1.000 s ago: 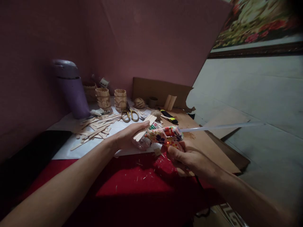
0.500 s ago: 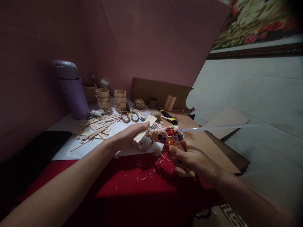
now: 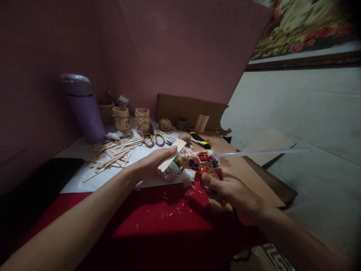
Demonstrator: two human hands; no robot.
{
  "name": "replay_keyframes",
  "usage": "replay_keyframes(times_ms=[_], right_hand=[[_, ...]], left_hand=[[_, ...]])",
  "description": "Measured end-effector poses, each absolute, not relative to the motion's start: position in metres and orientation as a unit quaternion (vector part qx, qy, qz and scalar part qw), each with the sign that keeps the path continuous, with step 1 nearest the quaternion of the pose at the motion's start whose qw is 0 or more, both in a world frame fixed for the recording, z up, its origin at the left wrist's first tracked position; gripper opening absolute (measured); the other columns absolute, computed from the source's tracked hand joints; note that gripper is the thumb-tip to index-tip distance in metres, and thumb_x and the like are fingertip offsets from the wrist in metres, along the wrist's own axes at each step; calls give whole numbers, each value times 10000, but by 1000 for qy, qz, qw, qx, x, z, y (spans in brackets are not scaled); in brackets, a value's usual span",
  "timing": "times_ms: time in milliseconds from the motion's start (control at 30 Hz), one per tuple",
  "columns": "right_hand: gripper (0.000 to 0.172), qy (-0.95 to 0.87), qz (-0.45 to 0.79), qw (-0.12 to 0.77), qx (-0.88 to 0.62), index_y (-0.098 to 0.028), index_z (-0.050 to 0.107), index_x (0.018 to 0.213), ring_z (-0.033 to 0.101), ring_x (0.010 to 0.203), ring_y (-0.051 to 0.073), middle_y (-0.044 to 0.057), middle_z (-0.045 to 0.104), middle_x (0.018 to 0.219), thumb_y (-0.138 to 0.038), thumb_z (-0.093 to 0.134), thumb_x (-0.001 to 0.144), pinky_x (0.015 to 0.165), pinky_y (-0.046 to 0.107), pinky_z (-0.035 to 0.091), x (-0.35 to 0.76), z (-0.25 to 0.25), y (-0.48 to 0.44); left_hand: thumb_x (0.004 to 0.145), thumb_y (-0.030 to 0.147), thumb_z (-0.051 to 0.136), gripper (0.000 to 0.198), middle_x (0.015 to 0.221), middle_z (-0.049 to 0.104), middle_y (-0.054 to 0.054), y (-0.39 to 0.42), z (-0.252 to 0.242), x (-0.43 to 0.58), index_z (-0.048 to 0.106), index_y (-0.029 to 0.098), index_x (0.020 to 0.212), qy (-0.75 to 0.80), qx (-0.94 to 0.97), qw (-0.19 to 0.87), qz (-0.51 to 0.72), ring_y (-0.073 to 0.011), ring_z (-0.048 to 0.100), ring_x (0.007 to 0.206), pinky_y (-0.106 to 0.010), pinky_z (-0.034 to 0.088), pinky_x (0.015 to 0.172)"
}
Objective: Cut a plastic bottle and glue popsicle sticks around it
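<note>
In my left hand is a small row of pale craft sticks, the thumb pressed on their upper side. My right hand wraps round the handle of a flower-patterned hot glue gun with a small red light glowing on it. A long clear glue stick juts from the gun's back end to the right. The gun's nozzle points left, close beside the craft sticks; whether it touches them I cannot tell. Below the sticks lies a clear plastic bottle, partly hidden by my left hand.
Loose craft sticks lie piled on white paper at left, near a purple flask. Behind stand stick-built cups, scissors, a twine ball and a yellow-black cutter. Cardboard covers the right side; red cloth lies in front.
Both hands keep almost the same pose, with the glue gun still beside the craft sticks. The whole view has shifted very slightly.
</note>
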State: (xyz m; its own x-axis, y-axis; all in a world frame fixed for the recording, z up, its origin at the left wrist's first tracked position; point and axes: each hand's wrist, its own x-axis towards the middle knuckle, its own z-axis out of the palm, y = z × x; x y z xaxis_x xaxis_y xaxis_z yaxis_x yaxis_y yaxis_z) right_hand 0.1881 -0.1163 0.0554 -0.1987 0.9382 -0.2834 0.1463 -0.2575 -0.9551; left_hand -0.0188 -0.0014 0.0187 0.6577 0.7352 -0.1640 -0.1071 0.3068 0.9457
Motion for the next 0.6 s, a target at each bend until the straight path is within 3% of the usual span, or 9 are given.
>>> replay_keyframes(times_ms=[267, 600], right_hand=[[606, -511, 556, 350, -554, -210, 484, 730, 231, 456, 52, -91, 316, 548, -748, 742, 623, 394, 190, 196, 190, 56, -116], [579, -544, 574, 323, -519, -208, 491, 709, 208, 401, 44, -104, 293, 503, -755, 682, 689, 347, 186, 176, 194, 54, -111]], left_hand=[[781, 537, 700, 463, 881, 708, -97, -4, 22, -17, 664, 139, 1016, 318, 493, 760, 279, -210, 636, 723, -317, 529, 578], [794, 527, 688, 445, 825, 693, -107, -7, 26, -15, 665, 112, 953, 299, 489, 772, 276, -190, 622, 652, -297, 504, 542]])
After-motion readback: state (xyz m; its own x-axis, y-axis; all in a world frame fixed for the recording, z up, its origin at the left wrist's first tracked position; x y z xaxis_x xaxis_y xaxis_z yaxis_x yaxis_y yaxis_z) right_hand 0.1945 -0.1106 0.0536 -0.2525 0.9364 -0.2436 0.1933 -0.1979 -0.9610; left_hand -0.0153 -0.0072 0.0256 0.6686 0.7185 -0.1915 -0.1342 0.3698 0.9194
